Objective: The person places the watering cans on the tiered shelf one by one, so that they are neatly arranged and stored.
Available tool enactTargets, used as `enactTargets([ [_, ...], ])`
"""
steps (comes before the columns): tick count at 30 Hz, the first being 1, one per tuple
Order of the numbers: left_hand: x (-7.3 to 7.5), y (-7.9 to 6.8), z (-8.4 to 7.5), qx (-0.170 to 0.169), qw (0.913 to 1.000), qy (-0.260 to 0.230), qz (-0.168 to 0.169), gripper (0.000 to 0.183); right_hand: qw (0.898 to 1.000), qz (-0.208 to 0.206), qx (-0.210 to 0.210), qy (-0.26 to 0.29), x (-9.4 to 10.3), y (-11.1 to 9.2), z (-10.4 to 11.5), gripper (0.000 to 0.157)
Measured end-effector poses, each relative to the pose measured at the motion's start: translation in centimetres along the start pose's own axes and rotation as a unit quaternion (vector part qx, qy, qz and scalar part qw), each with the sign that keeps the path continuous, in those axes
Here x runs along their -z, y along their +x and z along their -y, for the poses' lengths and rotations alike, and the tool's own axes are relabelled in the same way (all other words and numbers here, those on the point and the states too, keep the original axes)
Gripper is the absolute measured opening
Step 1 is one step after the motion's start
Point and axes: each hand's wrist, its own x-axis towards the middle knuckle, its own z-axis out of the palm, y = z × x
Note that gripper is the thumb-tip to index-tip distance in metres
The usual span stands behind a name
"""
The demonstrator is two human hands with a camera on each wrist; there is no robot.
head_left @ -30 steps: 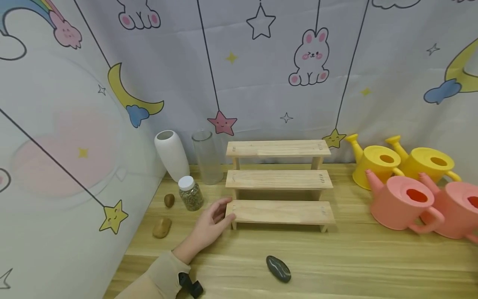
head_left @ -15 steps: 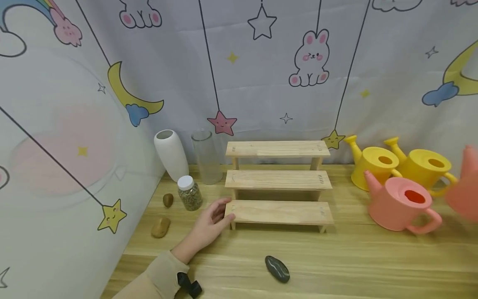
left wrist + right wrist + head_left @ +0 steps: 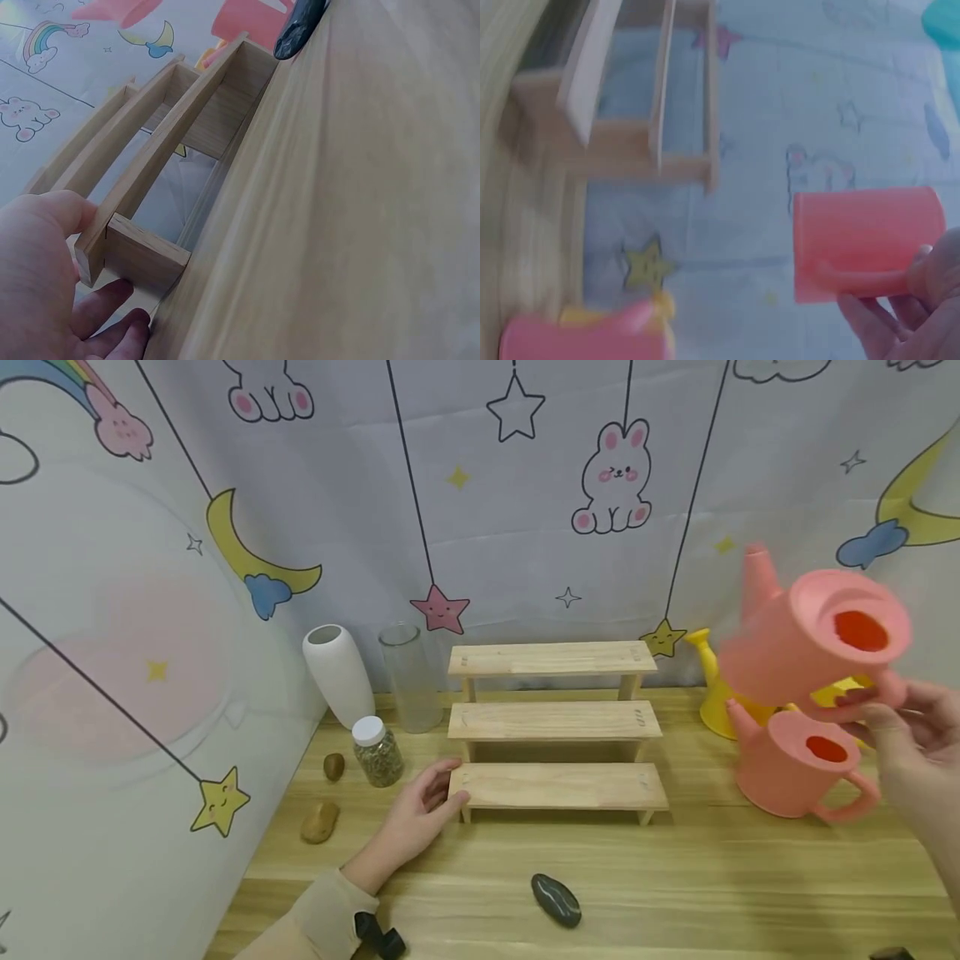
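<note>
My right hand grips the handle of a pink watering can, raised above the table at the right with its spout tilted up. In the right wrist view the fingers curl round the handle beside the can's body. A wooden three-step shelf stand stands at the centre. My left hand holds the left end of its lowest step, thumb over the board and fingers at the end support. Below the raised can, a second pink watering can sits on the table.
Yellow watering cans stand behind the pink one, partly hidden. At left are a white vase, a clear glass vase, a white-lidded jar and two brown stones. A black stone lies in front of the stand.
The right hand has come into view at the right. One pink watering can has been lifted from the table and moved up and left. The left hand stays at the shelf stand.
</note>
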Motion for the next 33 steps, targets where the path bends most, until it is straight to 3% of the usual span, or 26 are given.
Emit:
enactTargets([
  [3, 0.0, 0.0, 0.0, -0.002, 1.0, -0.002, 0.0, 0.055, 0.997, 0.034, -0.052, -0.039, -2.7, 0.2, 2.6, 0.015],
  [5, 0.0, 0.0, -0.1, -0.005, 1.0, -0.003, -0.001, 0.055, 0.993, 0.076, -0.058, -0.067, -4.4, 0.7, 3.6, 0.02],
  [8, 0.1, 0.0, 0.0, -0.009, 1.0, -0.002, -0.001, 0.055, 0.984, 0.132, -0.055, -0.103, -7.0, 1.4, 4.6, 0.028],
  [15, 0.0, 0.1, 0.1, -0.003, 1.0, -0.002, 0.0, 0.056, 0.967, 0.226, -0.04, -0.109, -12.1, 3.2, 5.6, 0.034],
  [23, 0.1, 0.0, 0.1, 0.004, 1.0, -0.004, -0.003, 0.055, 0.961, 0.257, -0.055, -0.083, -17.0, 4.3, 6.2, 0.031],
  [33, -0.1, 0.1, 0.2, 0.008, 1.0, 0.0, -0.001, 0.055, 0.961, 0.263, -0.037, -0.082, -20.9, 5.6, 7.0, 0.026],
])
